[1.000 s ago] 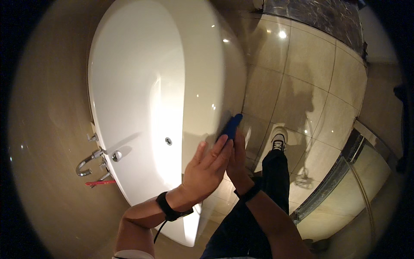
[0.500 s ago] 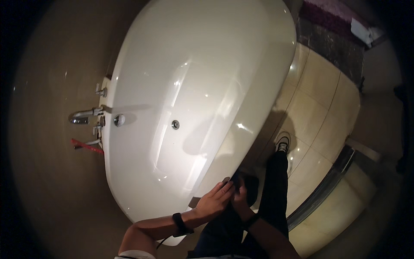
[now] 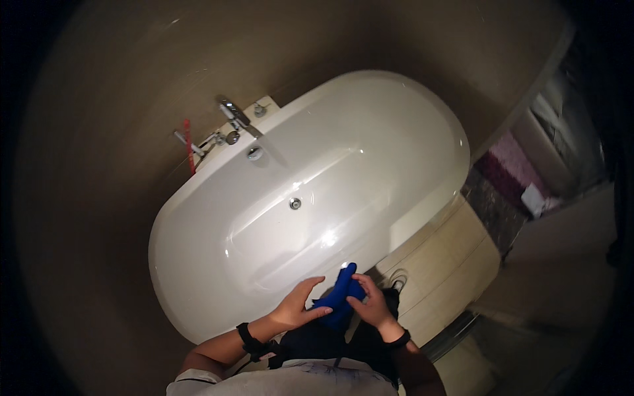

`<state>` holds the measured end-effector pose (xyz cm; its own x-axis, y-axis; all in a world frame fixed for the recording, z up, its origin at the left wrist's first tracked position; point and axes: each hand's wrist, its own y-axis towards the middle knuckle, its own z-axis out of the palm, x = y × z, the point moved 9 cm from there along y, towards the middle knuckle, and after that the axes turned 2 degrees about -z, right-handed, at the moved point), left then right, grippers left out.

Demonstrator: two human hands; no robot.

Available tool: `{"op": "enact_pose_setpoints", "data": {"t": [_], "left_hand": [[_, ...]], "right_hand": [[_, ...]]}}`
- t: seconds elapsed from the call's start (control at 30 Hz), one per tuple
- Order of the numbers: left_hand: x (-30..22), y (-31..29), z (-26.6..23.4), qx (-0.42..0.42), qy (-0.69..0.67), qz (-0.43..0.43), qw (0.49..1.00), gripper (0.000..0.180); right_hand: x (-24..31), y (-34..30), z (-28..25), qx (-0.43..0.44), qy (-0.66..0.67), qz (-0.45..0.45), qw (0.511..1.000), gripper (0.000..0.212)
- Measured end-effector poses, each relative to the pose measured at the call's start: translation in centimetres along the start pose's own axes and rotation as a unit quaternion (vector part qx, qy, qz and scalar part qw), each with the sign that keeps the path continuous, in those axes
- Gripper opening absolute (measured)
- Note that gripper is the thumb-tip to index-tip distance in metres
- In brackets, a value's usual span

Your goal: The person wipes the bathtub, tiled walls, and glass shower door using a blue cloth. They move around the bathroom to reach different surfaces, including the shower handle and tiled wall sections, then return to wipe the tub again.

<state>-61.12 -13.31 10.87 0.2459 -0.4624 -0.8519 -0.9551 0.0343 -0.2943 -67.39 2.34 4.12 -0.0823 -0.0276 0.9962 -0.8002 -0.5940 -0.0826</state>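
Observation:
A bunched blue cloth is between my two hands, close to the bathtub's near rim. My left hand is at the cloth's left side, fingers spread in a wide curve and the thumb lying against its lower edge. On the other side, my right hand pinches the cloth's right part between thumb and fingers. The white oval bathtub stretches out beyond both hands. Part of the cloth's lower end merges with my dark trousers.
A chrome faucet and a red strip are at the tub's far left edge. The metal drain sits in the tub floor. Beige tiles lie to the right, with a pink and dark red mat beyond. My shoe stands beside the tub.
The view has turned, so the tub now lies across it. My hands were close together over something dark; now they are apart, and the blue cloth shows between them.

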Motion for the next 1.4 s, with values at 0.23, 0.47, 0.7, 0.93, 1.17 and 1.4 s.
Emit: {"op": "enact_pose_setpoints", "data": {"t": [0.23,0.47,0.7,0.93,1.17,1.4], "left_hand": [[-1.7,-5.8,-1.8,-0.113,-0.12,-0.038,0.986,0.04],[-4.2,-10.0,-3.7,-0.154,-0.01,0.016,0.988,0.033],[-5.9,-12.6,-2.7,-0.29,-0.044,-0.034,0.955,0.03],[-8.4,-12.3,-1.4,-0.362,-0.056,-0.01,0.93,0.025],[-7.9,-12.7,0.1,-0.439,-0.081,-0.065,0.893,0.039],[-5.1,-13.4,2.4,-0.445,-0.192,-0.13,0.865,0.038]], "right_hand": [[10.6,0.6,5.4,0.02,-0.064,-0.101,0.993,0.057],[12.7,1.4,7.2,0.201,-0.038,-0.058,0.977,0.055],[10.7,-0.3,4.7,0.214,-0.049,0.025,0.975,0.03],[10.9,-0.8,2.8,0.231,-0.023,-0.018,0.972,0.033],[9.5,-0.3,0.9,0.214,-0.053,0.06,0.974,0.023],[8.8,0.0,2.8,0.241,-0.024,0.012,0.97,0.021]]}}
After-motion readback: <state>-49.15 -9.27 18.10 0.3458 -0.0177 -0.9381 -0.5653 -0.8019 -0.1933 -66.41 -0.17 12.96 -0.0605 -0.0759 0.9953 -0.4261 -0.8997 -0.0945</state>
